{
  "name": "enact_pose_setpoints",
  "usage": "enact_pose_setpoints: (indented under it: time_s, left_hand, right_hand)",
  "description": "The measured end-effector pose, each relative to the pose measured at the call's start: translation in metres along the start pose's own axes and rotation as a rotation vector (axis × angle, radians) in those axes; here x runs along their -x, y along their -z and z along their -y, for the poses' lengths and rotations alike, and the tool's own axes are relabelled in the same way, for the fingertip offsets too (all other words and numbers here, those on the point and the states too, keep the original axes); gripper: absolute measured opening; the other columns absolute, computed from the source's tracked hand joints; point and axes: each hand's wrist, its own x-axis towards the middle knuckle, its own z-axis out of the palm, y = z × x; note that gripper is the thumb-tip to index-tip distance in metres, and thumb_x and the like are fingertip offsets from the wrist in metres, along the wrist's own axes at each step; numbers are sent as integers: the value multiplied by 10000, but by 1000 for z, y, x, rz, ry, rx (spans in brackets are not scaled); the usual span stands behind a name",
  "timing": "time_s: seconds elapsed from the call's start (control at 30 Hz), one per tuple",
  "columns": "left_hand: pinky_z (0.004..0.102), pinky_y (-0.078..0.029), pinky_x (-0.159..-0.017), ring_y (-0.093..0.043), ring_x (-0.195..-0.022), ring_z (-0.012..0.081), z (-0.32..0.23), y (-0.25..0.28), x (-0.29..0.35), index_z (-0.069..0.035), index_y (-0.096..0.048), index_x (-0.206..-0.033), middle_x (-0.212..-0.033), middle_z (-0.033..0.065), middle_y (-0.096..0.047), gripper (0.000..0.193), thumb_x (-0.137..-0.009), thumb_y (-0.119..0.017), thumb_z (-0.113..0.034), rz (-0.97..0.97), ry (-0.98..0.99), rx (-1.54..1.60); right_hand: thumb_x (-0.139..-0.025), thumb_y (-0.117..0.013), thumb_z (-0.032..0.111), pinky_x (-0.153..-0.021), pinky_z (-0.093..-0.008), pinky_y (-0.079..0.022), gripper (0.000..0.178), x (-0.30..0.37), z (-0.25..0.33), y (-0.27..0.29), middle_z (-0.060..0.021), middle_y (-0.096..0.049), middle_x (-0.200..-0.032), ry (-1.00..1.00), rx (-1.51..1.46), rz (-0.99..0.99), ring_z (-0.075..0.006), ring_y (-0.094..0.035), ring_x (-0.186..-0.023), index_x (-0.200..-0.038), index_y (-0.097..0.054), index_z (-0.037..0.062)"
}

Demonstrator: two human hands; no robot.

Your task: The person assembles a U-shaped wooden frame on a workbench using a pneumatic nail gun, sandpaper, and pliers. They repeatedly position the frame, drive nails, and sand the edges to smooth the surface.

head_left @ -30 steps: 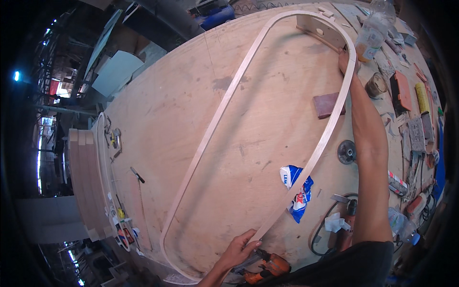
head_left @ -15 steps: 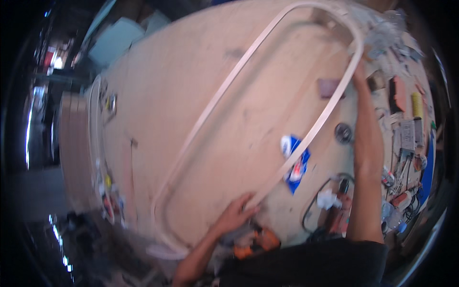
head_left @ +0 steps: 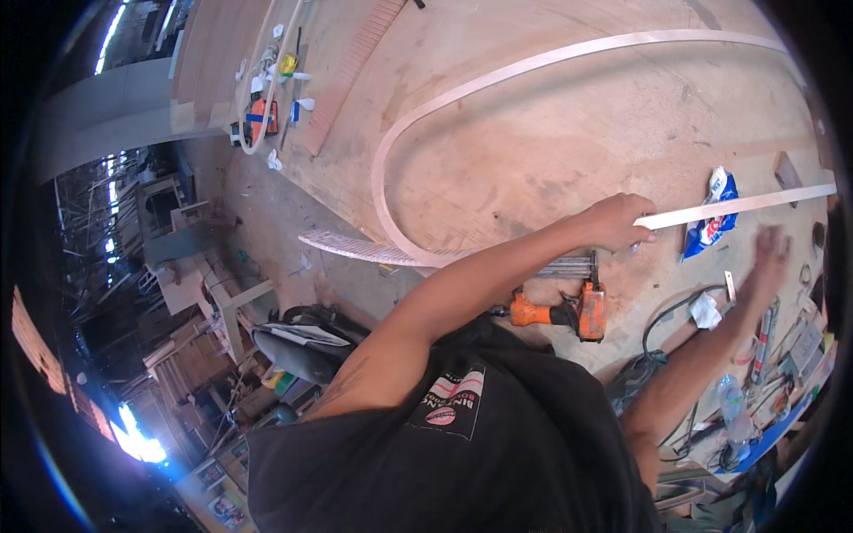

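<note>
A long, pale wooden strip bent into a rounded loop (head_left: 551,64) lies over the tabletop, its near side raised. My left hand (head_left: 616,222) closes around that near side, fingers wrapped over it. My right hand (head_left: 771,259) is off the strip, just below it at the right, slightly blurred with its fingers stretched out. Between my hands, a blue and white packet (head_left: 713,218) lies partly behind the strip. An orange and black nail gun (head_left: 582,311) rests on the table below my left hand. A closely notched wooden strip (head_left: 355,246) lies by the loop's left bend.
Another notched strip (head_left: 358,75) lies farther left on the wooden tabletop (head_left: 577,133). A second bent strip (head_left: 244,115) surrounds small tools at the far left. At right are a black cable (head_left: 657,324), a clear plastic bottle (head_left: 731,400) and scattered tools. A workshop floor lies beyond the left edge.
My view has swung toward the left end of the table. My right hand has come off the strip's far end and back toward me; my left hand still grips the near side.
</note>
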Motion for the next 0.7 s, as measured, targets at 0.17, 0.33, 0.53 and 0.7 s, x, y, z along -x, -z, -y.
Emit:
enact_pose_setpoints:
  time_s: [0.17, 0.33, 0.53, 0.7]
  left_hand:
    - [378, -559, -635, -732, -668, 225, 5, -6, -5, 25, -657, -1100, -818, 144, -744, 307, -929, -765, -206, -13, 0, -3]
    - [406, -591, -704, -757, -729, 270, 15, -19, -14, 38, -580, -1232, -887, 159, -759, 592, -843, -857, -311, -134, 1, -36]
    - [461, -547, -976, -669, -1176, 383, -12, 12, 51, -21, -545, -1316, -1261, 221, -671, 675, -796, -878, -294, -221, -55, -127]
    - [447, -416, -1117, -548, -1283, 339, 52, 109, 233, -45, -616, -1288, -1266, 154, -610, 624, -756, -907, -193, -951, -383, -88]
  right_hand:
    - [-1056, -637, 381, -982, -373, -535, 728, 144, 70, -107, -208, -575, -1369, -454, -514, 118, -308, -627, -1272, -1542, -374, -92]
    - [-1059, -638, 345, -817, -365, -558, 552, 144, 57, -134, -163, -676, -1142, -443, -413, 214, -252, -681, -998, -1391, -514, -77]
    - [-1049, -669, 285, -759, -349, -593, 380, 125, 40, -143, -133, -708, -1106, -518, -555, 100, -251, -709, -926, -1285, -595, -4]
    - [-1057, -652, 275, -927, -380, -597, 421, 132, 35, -149, -171, -687, -1259, -555, -597, 55, -287, -684, -1160, -1372, -574, 7]
